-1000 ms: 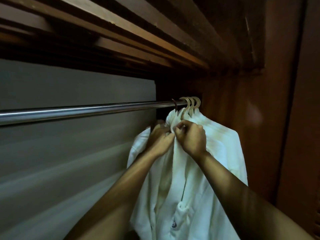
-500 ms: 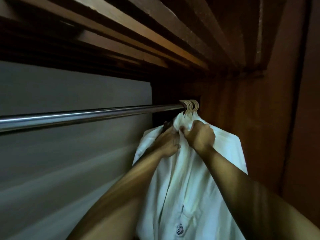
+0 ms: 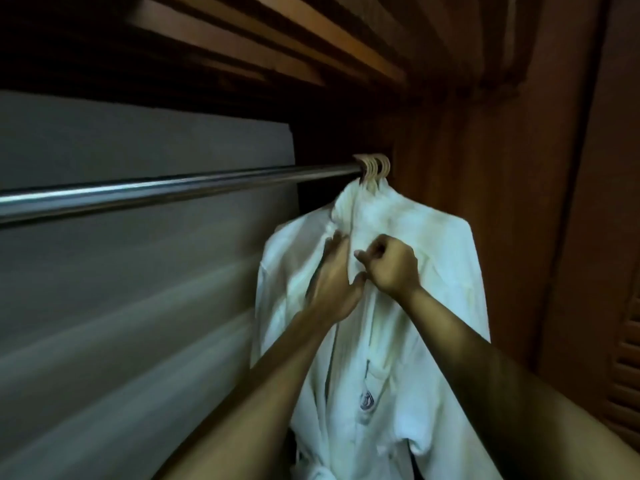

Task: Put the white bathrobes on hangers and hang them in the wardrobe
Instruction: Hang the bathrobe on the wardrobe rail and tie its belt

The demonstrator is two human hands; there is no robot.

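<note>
Bathrobes (image 3: 398, 278) are hanging bunched at the far right end of the rail (image 3: 173, 188), roughly 1 o'clock from frame centre, hanger hooks (image 3: 375, 166) stacked tight together against the wardrobe's wooden side panel (image 3: 485, 168). Front robe is getting its collar and lapels dressed. Left hand (image 3: 334, 289) is lying on the left lapel at about 11 o'clock of the chest, fingers mostly extended; blur is making it hard to say whether the thumb is pinching a fold, so that grip I cannot tell. Right hand (image 3: 393, 268) is clenched into a fist on the right lapel edge, apparently pinching cloth between thumb and forefinger. To do this well, I'd judge: be pulling both lapels down evenly so the collar is seating square on the hanger shoulders, overlapping the fronts neatly, keeping the pocket crest (image 3: 367, 400) facing out, and avoiding tugging sideways, since the hooks are crowding the rail end and could be slipping over each other. Hidden or unclear: hanger bodies are sitting entirely under cloth; the robe count behind the front one is not readable, only several hooks; the hem and belt area at 6 o'clock is running out of frame; the rail's end bracket is sitting in shadow; the louvred door (image 3: 627, 375) at 3 o'clock is cut off.
</note>
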